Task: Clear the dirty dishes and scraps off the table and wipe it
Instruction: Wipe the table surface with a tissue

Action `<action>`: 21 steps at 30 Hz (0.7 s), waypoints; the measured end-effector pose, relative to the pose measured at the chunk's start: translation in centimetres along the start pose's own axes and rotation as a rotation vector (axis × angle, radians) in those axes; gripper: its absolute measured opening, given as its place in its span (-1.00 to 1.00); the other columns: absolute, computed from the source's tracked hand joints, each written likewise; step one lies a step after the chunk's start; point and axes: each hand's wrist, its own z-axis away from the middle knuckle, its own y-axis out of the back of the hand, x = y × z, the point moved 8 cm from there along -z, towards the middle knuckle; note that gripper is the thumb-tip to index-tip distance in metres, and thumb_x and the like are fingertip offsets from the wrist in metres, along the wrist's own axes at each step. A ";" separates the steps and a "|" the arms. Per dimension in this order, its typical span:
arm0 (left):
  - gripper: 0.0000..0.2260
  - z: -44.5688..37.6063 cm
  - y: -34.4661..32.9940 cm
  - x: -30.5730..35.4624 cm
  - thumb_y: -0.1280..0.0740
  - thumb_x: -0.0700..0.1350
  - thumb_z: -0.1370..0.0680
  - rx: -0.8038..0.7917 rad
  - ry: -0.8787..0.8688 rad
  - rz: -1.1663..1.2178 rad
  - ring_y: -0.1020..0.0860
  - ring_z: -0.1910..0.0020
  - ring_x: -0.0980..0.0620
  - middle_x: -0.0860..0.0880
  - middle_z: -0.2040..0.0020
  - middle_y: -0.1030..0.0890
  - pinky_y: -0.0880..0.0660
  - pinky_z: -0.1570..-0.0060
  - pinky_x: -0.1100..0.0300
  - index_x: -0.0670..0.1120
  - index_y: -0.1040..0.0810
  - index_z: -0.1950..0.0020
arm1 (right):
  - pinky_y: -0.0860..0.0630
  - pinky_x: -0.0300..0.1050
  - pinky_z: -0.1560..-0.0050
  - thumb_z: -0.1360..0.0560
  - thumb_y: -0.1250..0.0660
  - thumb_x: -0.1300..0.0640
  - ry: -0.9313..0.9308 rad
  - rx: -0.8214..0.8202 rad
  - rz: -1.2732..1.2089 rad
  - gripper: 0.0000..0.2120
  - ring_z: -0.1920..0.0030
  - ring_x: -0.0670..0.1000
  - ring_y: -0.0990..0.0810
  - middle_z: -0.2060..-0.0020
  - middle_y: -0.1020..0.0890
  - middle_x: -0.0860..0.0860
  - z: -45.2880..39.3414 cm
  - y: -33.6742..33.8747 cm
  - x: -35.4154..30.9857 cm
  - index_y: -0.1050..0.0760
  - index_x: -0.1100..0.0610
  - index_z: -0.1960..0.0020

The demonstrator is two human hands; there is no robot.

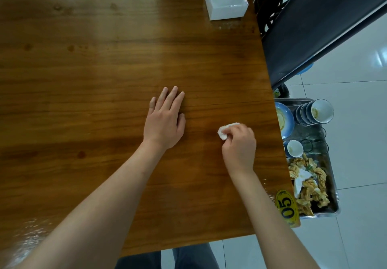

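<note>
My left hand [165, 119] lies flat on the wooden table [94, 69], fingers straight. My right hand [238, 143] squeezes a little white tissue [225, 131] against the table. The dirty bowls [314, 112] and scraps [307, 182] sit in a metal tray [332, 187] beside the table.

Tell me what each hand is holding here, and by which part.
The right hand pinches a crumpled white tissue by its near end, against the table. The left hand holds nothing; it lies flat on the wood.

Left hand [165, 119] flat, fingers straight — right hand [238, 143] curled, pinching.
</note>
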 end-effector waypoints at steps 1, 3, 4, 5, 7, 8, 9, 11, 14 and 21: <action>-0.53 0.0 0.0 0.0 -0.11 0.00 -0.59 0.002 -0.001 0.001 -0.08 -0.51 -0.08 -0.05 -0.51 -0.21 0.03 -0.43 -0.03 -0.02 -0.21 -0.50 | -0.35 -0.24 0.12 -0.45 -0.24 0.45 -0.038 0.031 -0.008 -0.77 0.02 0.10 -0.50 0.08 -0.62 0.13 -0.4 0.2 0.2 -0.61 0.28 0.02; -0.53 0.1 -0.1 -0.1 -0.12 0.00 -0.58 -0.003 -0.001 0.002 -0.09 -0.51 -0.08 -0.06 -0.51 -0.22 0.03 -0.43 -0.03 -0.02 -0.21 -0.50 | -0.36 -0.23 0.16 -0.40 -0.29 0.48 -0.021 0.027 -0.021 -0.79 0.08 0.13 -0.54 0.14 -0.62 0.14 1.3 0.0 -0.9 -0.61 0.29 0.07; -0.53 0.1 -0.1 -0.1 -0.12 0.00 -0.58 -0.002 0.001 -0.002 -0.09 -0.51 -0.08 -0.06 -0.51 -0.22 0.02 -0.43 -0.03 -0.02 -0.21 -0.50 | -0.38 -0.22 0.18 -0.34 -0.34 0.51 0.035 0.013 -0.029 -0.79 0.13 0.14 -0.55 0.18 -0.63 0.14 3.0 -0.4 -1.8 -0.61 0.30 0.10; -0.53 0.1 -0.1 -0.1 -0.12 -0.01 -0.58 0.000 0.002 -0.004 -0.09 -0.51 -0.09 -0.06 -0.51 -0.22 0.02 -0.43 -0.03 -0.02 -0.21 -0.50 | -0.41 -0.21 0.21 -0.29 -0.39 0.52 0.090 -0.005 -0.042 -0.77 0.15 0.14 -0.57 0.20 -0.63 0.14 4.9 -0.7 -2.6 -0.62 0.29 0.13; -0.53 0.1 -0.1 -0.1 -0.12 -0.01 -0.59 -0.005 0.004 0.002 -0.09 -0.51 -0.09 -0.06 -0.51 -0.22 0.01 -0.43 -0.04 -0.03 -0.21 -0.50 | -0.45 -0.23 0.19 -0.26 -0.45 0.50 0.163 -0.064 -0.080 -0.77 0.15 0.13 -0.59 0.21 -0.64 0.13 7.2 -1.0 -3.0 -0.63 0.29 0.14; -0.53 0.1 -0.1 -0.1 -0.12 -0.01 -0.59 -0.004 0.002 0.001 -0.09 -0.51 -0.09 -0.07 -0.51 -0.22 0.01 -0.43 -0.04 -0.03 -0.21 -0.50 | -0.45 -0.23 0.18 -0.26 -0.45 0.49 0.185 -0.086 -0.088 -0.78 0.14 0.13 -0.60 0.20 -0.64 0.13 7.2 -1.0 -2.8 -0.63 0.29 0.14; -0.53 0.1 0.0 0.0 -0.12 -0.01 -0.59 -0.002 -0.002 -0.001 -0.09 -0.51 -0.09 -0.07 -0.51 -0.22 0.01 -0.43 -0.04 -0.03 -0.21 -0.50 | -0.44 -0.23 0.18 -0.28 -0.43 0.49 0.185 -0.096 -0.081 -0.79 0.13 0.14 -0.59 0.19 -0.64 0.14 6.6 -0.9 -2.4 -0.63 0.29 0.13; -0.53 0.0 0.0 0.1 -0.11 -0.01 -0.58 0.000 -0.009 0.007 -0.09 -0.51 -0.10 -0.07 -0.51 -0.22 0.01 -0.43 -0.05 -0.03 -0.21 -0.49 | -0.40 -0.21 0.16 -0.35 -0.34 0.50 0.083 -0.079 -0.069 -0.80 0.09 0.16 -0.56 0.16 -0.63 0.16 4.7 -0.6 -1.0 -0.62 0.30 0.10; -0.53 0.0 -0.1 -0.1 -0.10 0.00 -0.58 0.008 -0.012 0.005 -0.10 -0.51 -0.10 -0.06 -0.51 -0.22 0.02 -0.43 -0.04 -0.03 -0.22 -0.49 | -0.36 -0.25 0.14 -0.44 -0.26 0.45 -0.090 0.013 -0.077 -0.80 0.03 0.13 -0.53 0.10 -0.63 0.14 2.9 -0.1 0.2 -0.62 0.29 0.06; -0.53 0.1 -0.3 -0.2 -0.09 0.01 -0.59 -0.003 -0.005 -0.004 -0.09 -0.51 -0.09 -0.06 -0.51 -0.21 0.05 -0.42 -0.02 -0.02 -0.20 -0.50 | -0.44 -0.24 0.18 -0.28 -0.45 0.48 0.194 -0.101 -0.052 -0.79 0.15 0.12 -0.59 0.20 -0.64 0.10 8.6 -0.1 -0.4 -0.63 0.26 0.15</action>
